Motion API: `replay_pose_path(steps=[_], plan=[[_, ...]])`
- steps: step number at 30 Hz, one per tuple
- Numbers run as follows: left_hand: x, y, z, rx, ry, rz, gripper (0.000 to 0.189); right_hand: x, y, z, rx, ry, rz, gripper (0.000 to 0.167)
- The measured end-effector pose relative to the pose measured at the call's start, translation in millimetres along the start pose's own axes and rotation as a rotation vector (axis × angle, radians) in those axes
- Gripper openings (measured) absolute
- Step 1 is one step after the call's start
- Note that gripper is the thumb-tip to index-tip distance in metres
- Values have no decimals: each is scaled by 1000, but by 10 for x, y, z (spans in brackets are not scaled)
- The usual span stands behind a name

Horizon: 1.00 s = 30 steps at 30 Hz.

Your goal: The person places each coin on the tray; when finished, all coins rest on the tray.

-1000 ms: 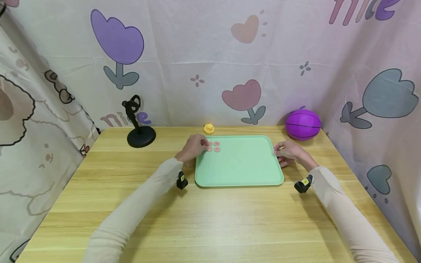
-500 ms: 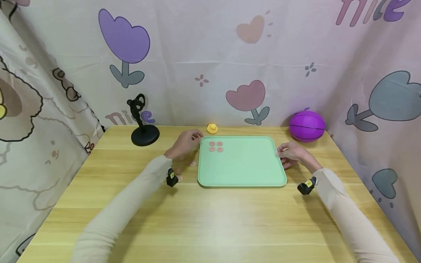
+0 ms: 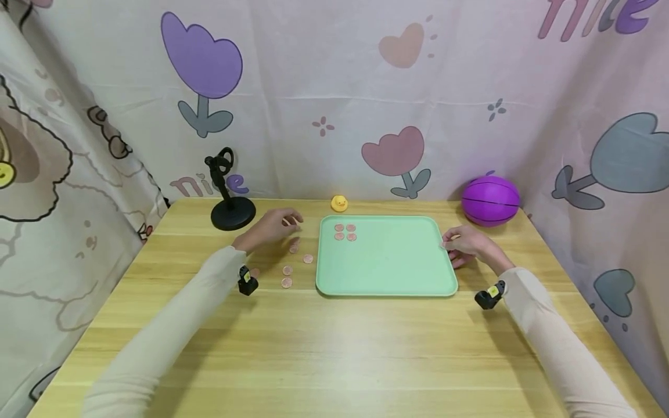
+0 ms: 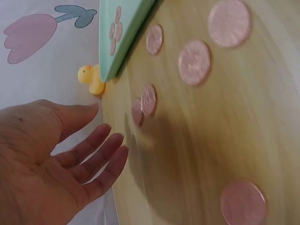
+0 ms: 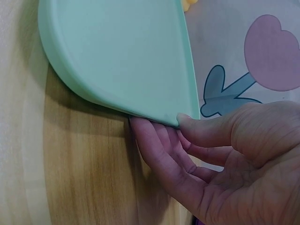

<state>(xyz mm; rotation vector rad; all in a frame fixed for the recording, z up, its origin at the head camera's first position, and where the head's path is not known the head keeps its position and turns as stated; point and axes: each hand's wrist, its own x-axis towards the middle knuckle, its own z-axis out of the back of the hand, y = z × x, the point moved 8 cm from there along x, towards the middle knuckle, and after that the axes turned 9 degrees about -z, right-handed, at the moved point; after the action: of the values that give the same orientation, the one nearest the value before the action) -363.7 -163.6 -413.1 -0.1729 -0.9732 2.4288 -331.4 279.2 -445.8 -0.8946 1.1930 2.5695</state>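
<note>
My left hand [image 3: 270, 226] hovers above the table left of the mint-green tray [image 3: 397, 261], its fingers loosely bent with nothing between them. Below and beside it lie several loose copper coins [image 4: 194, 62]; two of them, one a coin [image 4: 149, 100] nearest the fingertips, overlap in the left wrist view. Inside the tray, near its far left corner, more coins [image 3: 345, 232] form a small square of two rows. My right hand [image 3: 467, 246] grips the tray's right edge, thumb on the rim [image 5: 183, 117] and fingers curled against its underside.
A yellow rubber duck [image 3: 339, 203] sits behind the tray, close to the patterned curtain [image 3: 292, 69]. At the back left stands a black stand [image 3: 233, 213] with a round base. The purple ball [image 3: 490, 201] rests at the back right corner of the wooden table [image 3: 334, 354].
My left hand has drawn back leftward from the coins in the tray, out over the table, uncovering loose coins. The right hand keeps its grip on the edge. The head view has shifted slightly.
</note>
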Motion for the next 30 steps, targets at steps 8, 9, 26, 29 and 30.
replay_pose_path(steps=[8,9,26,29,30], plan=[[-131,100,-12,-19,83,4,30,8,-10,17,11,1,9,24],[-136,116,-22,-18,91,10,31,7,-9,19,11,1,9,23],[-112,221,-131,33,16,10,24,5,-19,15,6,3,-4,24],[-102,201,-129,47,10,8,18,18,-13,14,11,5,-1,24],[-96,193,-127,51,10,5,16,18,-10,18,12,5,-1,24]])
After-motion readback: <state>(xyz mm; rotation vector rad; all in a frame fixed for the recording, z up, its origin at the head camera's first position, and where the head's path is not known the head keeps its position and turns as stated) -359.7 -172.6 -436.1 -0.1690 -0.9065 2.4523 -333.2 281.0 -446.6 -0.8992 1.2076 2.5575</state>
